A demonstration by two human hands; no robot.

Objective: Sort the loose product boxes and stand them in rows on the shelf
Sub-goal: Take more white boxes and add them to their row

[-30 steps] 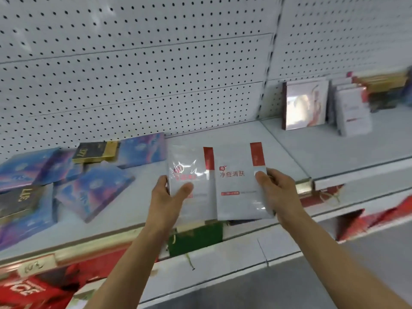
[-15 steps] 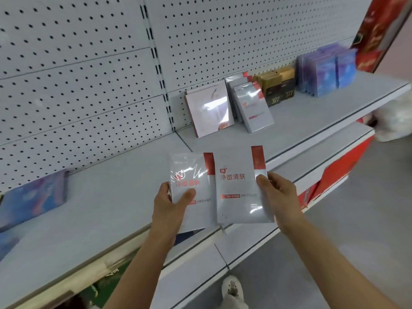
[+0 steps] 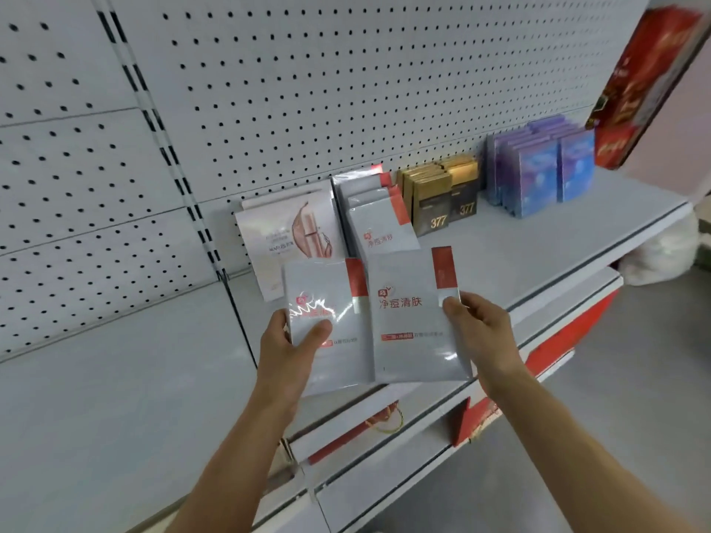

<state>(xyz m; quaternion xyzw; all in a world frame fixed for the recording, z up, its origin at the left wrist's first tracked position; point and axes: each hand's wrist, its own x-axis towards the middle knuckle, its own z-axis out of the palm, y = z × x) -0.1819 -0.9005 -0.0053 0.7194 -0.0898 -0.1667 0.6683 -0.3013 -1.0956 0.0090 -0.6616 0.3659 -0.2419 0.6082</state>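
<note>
I see my left hand (image 3: 286,342) gripping one grey box (image 3: 327,328), thumb curled over its front, and my right hand (image 3: 479,327) pinching a second grey box (image 3: 413,321) just beside it, both held above the shelf (image 3: 538,240) before the standing row of matching boxes (image 3: 379,221).

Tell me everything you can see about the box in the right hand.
The box is flat, pale grey and glossy, with a red strip down its upper right corner, red Chinese lettering and a small red label lower down. It looks like shrink-wrapped card, catching glare. The right hand grips its right edge, thumb on the front, holding it upright above the shelf front. Its left edge meets or overlaps the left hand's matching box.
</note>
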